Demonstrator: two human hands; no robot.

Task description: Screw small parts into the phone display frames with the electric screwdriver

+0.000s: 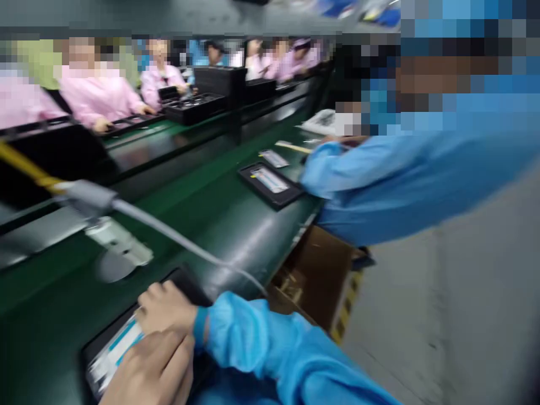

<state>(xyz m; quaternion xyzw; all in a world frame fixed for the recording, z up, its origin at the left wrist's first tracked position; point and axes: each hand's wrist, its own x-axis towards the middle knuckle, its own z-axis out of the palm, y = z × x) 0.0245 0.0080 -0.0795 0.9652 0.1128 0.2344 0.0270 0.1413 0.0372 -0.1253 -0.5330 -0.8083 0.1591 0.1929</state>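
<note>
Both hands, right hand point(166, 306) and left hand point(149, 371), lie together flat on the near tray point(185, 281); pressing evenly seems best.

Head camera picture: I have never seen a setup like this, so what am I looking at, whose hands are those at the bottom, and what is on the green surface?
The picture comes from a camera worn on a person's head, looking forward and down, and it is blurred by motion. The two bare hands at the bottom are the wearer's own, coming out of blue sleeves. The right hand and the left hand both rest on a flat black tray holding a pale part with blue stripes. The tray lies on a long green belt. A grey tool hangs over the belt on a grey cable. Farther along lies a second black tray. The co-worker in blue at the right is someone else, as are the people in pink across the belt. A cardboard box sits below the belt's edge.
</note>
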